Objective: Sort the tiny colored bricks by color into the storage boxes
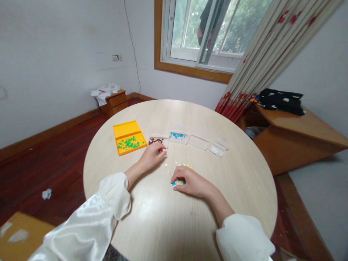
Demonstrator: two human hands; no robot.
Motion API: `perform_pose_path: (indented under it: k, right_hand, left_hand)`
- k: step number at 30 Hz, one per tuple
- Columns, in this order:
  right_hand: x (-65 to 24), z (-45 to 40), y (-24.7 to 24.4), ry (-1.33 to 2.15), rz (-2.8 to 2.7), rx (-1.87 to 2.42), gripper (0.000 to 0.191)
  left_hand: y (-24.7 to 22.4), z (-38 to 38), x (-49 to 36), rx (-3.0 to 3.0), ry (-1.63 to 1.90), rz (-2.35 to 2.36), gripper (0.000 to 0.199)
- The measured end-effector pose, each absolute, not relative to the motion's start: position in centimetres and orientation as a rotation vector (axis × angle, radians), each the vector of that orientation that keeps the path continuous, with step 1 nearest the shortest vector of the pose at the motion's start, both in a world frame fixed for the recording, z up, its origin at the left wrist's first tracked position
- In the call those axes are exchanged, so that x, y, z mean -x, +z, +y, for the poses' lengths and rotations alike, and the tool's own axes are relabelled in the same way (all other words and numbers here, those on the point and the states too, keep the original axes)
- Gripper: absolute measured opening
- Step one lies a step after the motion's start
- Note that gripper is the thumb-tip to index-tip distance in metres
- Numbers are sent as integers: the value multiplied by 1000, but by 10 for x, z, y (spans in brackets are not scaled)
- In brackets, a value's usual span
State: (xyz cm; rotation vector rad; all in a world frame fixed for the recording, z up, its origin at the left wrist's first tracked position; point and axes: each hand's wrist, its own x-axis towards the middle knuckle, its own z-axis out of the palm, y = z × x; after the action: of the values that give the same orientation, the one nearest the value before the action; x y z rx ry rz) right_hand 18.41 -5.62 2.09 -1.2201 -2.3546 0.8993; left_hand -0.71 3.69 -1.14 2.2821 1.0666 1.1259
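Observation:
My left hand (154, 155) hovers at the front edge of a clear box of small brown pieces (156, 140), its fingers curved with a small gap between thumb and forefinger. Nothing shows between them. Lower on the table, my right hand (191, 180) curls its thumb and fingers around a small blue, white and yellow object (178, 182), which it partly covers. Behind that hand lie several yellow and white bits (188, 165). A few pale yellow pieces (166, 165) are scattered between the two hands.
An open orange case (126, 127) with small green pieces stands at the left. Beside the brown pieces is a clear box of blue pieces (178, 136), then two more clear boxes (198, 142) to the right. All rest on a round wooden table (152, 224).

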Motion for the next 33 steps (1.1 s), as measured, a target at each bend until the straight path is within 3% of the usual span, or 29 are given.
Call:
perform_pose_path:
  k: [7, 13, 19, 26, 33]
  right_hand:
    - [-187, -55, 21, 896, -2353, 1266, 16]
    - [-195, -55, 23, 963, -2312, 1230, 23]
    - [-192, -56, 25, 889, -2198, 1279, 10]
    - [-195, -56, 24, 823, -2297, 1311, 20]
    - [-210, -54, 31, 943, -2246, 1411, 15]
  left_hand:
    - [-8, 34, 7, -2283, 1056, 1039, 7]
    - [5, 13, 2, -2352, 773, 739, 9]
    - [11, -4, -6, -2467, 494, 564, 6]
    - [14, -7, -5, -2446, 407, 576, 2]
    - [16, -10, -6, -2496, 287, 570, 16]
